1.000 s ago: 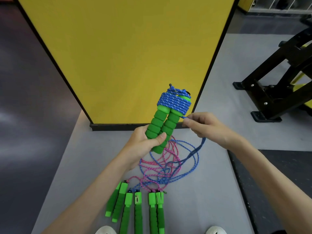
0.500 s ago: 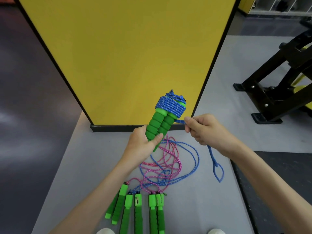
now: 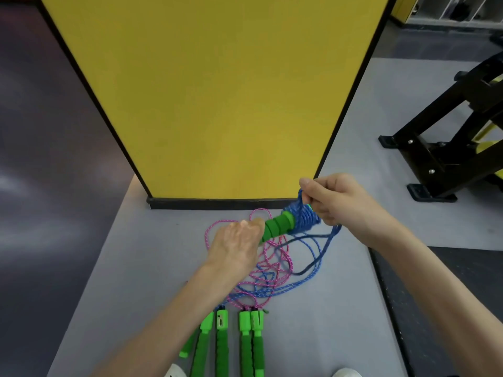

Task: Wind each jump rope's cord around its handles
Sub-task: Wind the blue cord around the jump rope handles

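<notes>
My left hand (image 3: 236, 247) grips the lower end of a pair of green ribbed handles (image 3: 278, 226), now tilted so their tops point right. Blue cord (image 3: 304, 219) is wound thickly round the upper end of the handles. My right hand (image 3: 336, 204) pinches a loop of that blue cord just above the wound part. Loose blue cord (image 3: 318, 257) hangs from there to the floor. Below lies a tangle of pink and blue cords (image 3: 268, 276) leading to several more green handles (image 3: 231, 346) laid side by side on the grey mat.
A tall yellow panel (image 3: 217, 99) with a black base stands right behind the ropes. A black metal gym frame (image 3: 446, 148) stands at the right. The grey mat (image 3: 136, 268) ends at dark flooring on both sides. My shoe tips (image 3: 345, 372) show at the bottom edge.
My left hand has turned the handles from upright to nearly level, tops pointing right. My right hand has moved up and over the wound end, carrying the blue cord with it.
</notes>
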`<state>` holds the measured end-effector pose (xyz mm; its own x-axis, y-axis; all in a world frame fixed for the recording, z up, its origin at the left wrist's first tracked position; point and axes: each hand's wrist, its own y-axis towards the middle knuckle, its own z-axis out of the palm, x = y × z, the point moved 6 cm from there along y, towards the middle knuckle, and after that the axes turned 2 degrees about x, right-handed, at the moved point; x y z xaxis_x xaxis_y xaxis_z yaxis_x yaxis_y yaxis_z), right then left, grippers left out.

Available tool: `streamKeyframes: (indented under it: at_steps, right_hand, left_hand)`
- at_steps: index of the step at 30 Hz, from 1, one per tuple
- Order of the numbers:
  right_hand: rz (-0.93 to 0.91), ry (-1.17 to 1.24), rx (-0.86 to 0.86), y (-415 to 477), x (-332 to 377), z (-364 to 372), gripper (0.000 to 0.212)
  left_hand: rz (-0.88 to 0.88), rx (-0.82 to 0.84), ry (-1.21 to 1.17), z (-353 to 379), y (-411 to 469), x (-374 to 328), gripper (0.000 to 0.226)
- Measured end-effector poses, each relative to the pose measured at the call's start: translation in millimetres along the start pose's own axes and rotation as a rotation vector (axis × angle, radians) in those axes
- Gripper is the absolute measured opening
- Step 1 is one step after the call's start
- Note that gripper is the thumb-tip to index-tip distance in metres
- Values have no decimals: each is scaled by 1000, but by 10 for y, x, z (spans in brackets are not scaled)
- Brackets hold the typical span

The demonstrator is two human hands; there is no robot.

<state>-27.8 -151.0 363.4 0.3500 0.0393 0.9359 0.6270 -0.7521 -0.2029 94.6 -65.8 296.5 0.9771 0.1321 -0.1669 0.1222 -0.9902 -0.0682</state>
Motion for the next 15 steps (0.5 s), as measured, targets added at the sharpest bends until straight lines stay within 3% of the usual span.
streamKeyframes:
  at_steps: [5, 10, 15]
  right_hand:
    - [4, -117, -44, 82, -98, -59, 44]
    - [2, -303, -99, 183, -223, -169, 49]
    - [21, -494, 10, 252, -442, -190, 51]
  left_hand:
    - [123, 15, 8, 13, -73, -194, 38]
    - [237, -65, -6, -75, -131, -314, 37]
    - [322, -91, 10, -112, -189, -351, 33]
